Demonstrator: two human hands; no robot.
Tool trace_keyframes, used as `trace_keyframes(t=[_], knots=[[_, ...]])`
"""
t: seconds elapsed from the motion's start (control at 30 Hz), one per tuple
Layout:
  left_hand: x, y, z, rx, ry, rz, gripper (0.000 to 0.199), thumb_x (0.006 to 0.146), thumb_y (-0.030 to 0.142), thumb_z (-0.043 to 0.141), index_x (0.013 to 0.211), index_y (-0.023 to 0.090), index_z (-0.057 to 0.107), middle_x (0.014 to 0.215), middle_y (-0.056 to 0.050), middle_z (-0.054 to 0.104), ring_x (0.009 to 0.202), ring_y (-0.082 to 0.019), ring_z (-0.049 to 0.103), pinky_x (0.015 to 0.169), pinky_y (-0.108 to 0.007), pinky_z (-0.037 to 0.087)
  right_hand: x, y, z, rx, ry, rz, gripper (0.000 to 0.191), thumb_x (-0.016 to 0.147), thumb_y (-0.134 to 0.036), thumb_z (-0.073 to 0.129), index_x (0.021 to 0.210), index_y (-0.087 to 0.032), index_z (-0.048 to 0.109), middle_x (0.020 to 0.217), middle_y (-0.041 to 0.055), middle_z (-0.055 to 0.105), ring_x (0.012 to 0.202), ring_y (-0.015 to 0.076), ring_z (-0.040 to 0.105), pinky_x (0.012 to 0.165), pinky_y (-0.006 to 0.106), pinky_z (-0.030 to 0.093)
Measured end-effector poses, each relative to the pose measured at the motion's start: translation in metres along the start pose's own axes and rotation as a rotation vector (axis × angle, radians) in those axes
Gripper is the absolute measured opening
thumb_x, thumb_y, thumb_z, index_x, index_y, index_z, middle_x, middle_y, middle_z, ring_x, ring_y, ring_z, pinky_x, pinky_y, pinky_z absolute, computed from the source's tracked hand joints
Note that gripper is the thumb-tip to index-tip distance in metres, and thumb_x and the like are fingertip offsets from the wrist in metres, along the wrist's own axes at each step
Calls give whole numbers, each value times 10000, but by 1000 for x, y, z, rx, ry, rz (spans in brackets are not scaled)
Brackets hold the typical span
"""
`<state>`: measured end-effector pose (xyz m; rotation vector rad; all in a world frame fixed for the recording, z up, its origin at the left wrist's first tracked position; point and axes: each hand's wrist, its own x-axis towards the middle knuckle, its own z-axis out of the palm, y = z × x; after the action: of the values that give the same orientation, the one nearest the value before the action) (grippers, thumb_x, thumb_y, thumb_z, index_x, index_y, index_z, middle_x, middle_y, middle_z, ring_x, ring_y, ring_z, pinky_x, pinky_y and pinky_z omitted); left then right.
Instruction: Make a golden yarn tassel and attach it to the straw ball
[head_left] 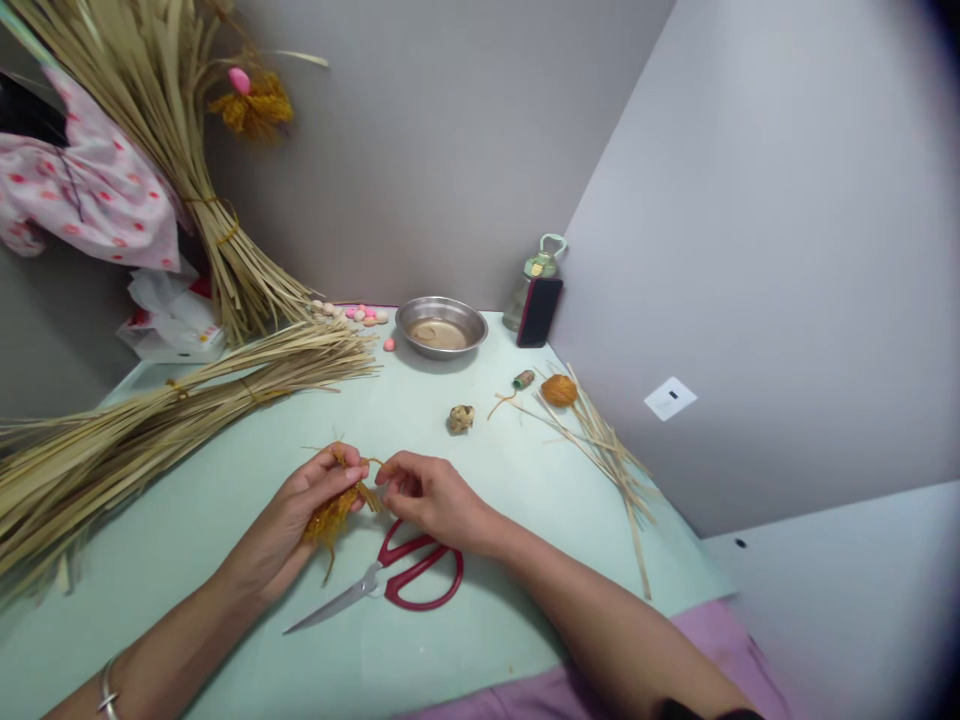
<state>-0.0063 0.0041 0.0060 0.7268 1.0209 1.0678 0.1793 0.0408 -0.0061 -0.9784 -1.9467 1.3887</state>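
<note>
Bottle (538, 264): 1 unit, green lid with loop handle; partly behind the phone (541, 313).
Phone: 1 unit, dark screen; near-upright.
Wall plate (670, 398): 1 unit, white; right wall (795, 280).
Tissue pack (180, 318): white tissue protruding.
Spotted cloth (112, 205): pink, red dots; above tissue pack.

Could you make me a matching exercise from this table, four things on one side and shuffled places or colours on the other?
Things:
1. scissors
2. metal bowl
3. phone
4. golden tuft

Places or colours:
A. upright in front of the bottle
B. in the left hand
C. red-handled
D. round and silver-coloured

Pairs: 1-C, 2-D, 3-A, 4-B
</note>
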Motion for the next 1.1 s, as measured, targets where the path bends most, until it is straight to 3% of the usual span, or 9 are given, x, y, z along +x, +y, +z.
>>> trace_keyframes(t=[0.07, 0.13, 0.27, 0.37, 0.47, 0.53, 0.7, 0.9, 1.1], knots=[[-1, 1, 0, -1, 12, 8, 186, 805, 287, 758, 846, 221, 588, 862, 31, 543, 748, -108, 513, 656, -177, 473, 0, 1, 0, -62, 13, 17, 110, 830, -149, 580, 905, -205, 638, 690, -51, 553, 610, 97, 459, 607, 224, 360], [-2, 0, 1, 13, -2, 6, 179, 814, 292, 750, 853, 226, 589, 853, 35, 536, 745, -108, 511, 668, -181, 471, 2, 0, -3, -74, 104, 20, 74, 886, -221, 560, 892, -199, 631, 701, -40, 555, 631, 107, 466, 621, 232, 368], [-5, -5, 3, 98, -58, 14, 167, 846, 324, 715, 858, 230, 577, 808, 43, 520, 710, -108, 477, 639, -184, 417, 3, -9, -12, -47, 283, -31, 270, 981, -413, 465, 973, -186, 610, 887, 20, 607, 798, 145, 533, 727, 260, 412], [-5, -10, 4, 196, -102, 56, 163, 871, 350, 685, 860, 231, 574, 772, 48, 493, 687, -114, 435, 619, -202, 371, 1, -14, -14, -93, 206, -91, 329, 992, -461, 438, 966, -185, 615, 963, 40, 592, 905, 166, 537, 816, 279, 408], [-5, -13, 4, 230, -159, 71, 152, 884, 352, 666, 870, 231, 574, 794, 36, 513, 735, -137, 461, 675, -241, 381, -1, -13, -11, -66, -16, -44, 434, 978, -528, 433, 769, -178, 582, 774, 7, 537, 745, 144, 498, 711, 268, 398], [-5, -13, 4, 239, -166, 68, 153, 892, 352, 653, 863, 229, 567, 814, 26, 526, 766, -152, 478, 703, -262, 384, -1, -11, -8, 21, -93, 34, 479, 957, -569, 450, 692, -179, 534, 664, -18, 481, 633, 123, 439, 619, 257, 368], [-6, -11, 4, 295, -101, 72, 173, 889, 364, 646, 834, 231, 551, 775, 38, 486, 680, -140, 422, 619, -261, 329, 1, -9, -7, 152, 0, 60, 436, 920, -543, 536, 688, -173, 528, 643, -30, 477, 605, 108, 410, 595, 244, 350], [-5, -12, 4, 247, -66, 50, 195, 879, 388, 652, 842, 222, 556, 735, 47, 468, 659, -131, 403, 606, -247, 322, 3, -8, -6, 191, 57, -1, 236, 898, -367, 598, 796, -155, 620, 757, -2, 589, 698, 123, 495, 675, 253, 393], [-2, -12, 6, 217, -24, 24, 238, 894, 433, 626, 832, 212, 564, 731, 47, 448, 669, -129, 392, 621, -236, 333, 4, -9, -3, 192, 81, 31, 164, 849, -307, 636, 801, -151, 645, 766, 3, 614, 700, 126, 518, 676, 251, 410]])
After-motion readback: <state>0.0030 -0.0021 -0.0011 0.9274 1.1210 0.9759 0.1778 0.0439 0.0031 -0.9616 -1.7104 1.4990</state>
